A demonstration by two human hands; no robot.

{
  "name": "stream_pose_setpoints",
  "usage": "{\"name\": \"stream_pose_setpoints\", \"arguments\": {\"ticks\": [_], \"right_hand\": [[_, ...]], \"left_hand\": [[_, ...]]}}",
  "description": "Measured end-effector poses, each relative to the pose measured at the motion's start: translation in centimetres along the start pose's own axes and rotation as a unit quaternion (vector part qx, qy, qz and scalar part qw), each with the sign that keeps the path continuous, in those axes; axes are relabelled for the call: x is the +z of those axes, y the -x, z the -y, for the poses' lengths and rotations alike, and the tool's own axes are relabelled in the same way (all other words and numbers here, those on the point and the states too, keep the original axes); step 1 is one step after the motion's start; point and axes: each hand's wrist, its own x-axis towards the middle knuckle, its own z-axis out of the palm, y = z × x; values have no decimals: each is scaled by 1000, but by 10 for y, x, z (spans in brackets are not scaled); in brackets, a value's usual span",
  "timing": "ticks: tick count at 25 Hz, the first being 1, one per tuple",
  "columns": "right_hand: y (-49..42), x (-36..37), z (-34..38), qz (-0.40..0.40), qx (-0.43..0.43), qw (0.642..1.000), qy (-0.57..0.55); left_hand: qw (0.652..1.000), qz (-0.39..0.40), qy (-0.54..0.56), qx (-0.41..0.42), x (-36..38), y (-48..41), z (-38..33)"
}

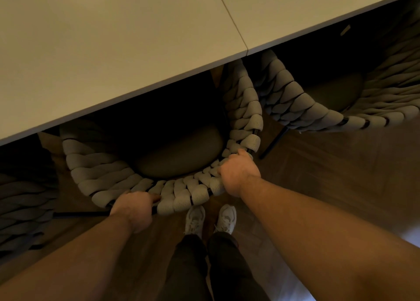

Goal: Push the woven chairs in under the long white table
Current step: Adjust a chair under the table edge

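Dark trousers (188,266) and white shoes (195,218) are standing on the wooden floor (329,164), toes just behind the chair back.

Left hand (134,209) is gripping the back rim of the middle woven chair (181,193), fingers curled over its black frame. Right hand (238,175) is gripping the same rim further right, fingers wrapped over the padded weave.

This chair is sitting partly under the white counter (113,50): the seat cushion (179,155) is showing only its rear part, and the curved back is projecting toward the person.

A second woven chair (306,109) is standing close on the right, a third (20,205) on the left in shadow.

A small tag (345,30) is showing under the counter; too small to read.
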Motion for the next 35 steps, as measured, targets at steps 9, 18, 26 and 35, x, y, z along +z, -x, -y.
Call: {"name": "stream_pose_setpoints", "arguments": {"ticks": [9, 18, 26, 35], "right_hand": [[62, 2, 26, -22, 51, 983, -175], [170, -23, -9, -74, 230, 903, -356], [263, 7, -77, -160, 363, 823, -408], [373, 106, -212, -198, 393, 797, -414]], "left_hand": [[996, 22, 85, 36, -15, 27, 15], [987, -87, 93, 100, -87, 68, -17], [968, -187, 45, 163, -188, 97, -117], [973, -148, 13, 178, -238, 90, -347]]}}
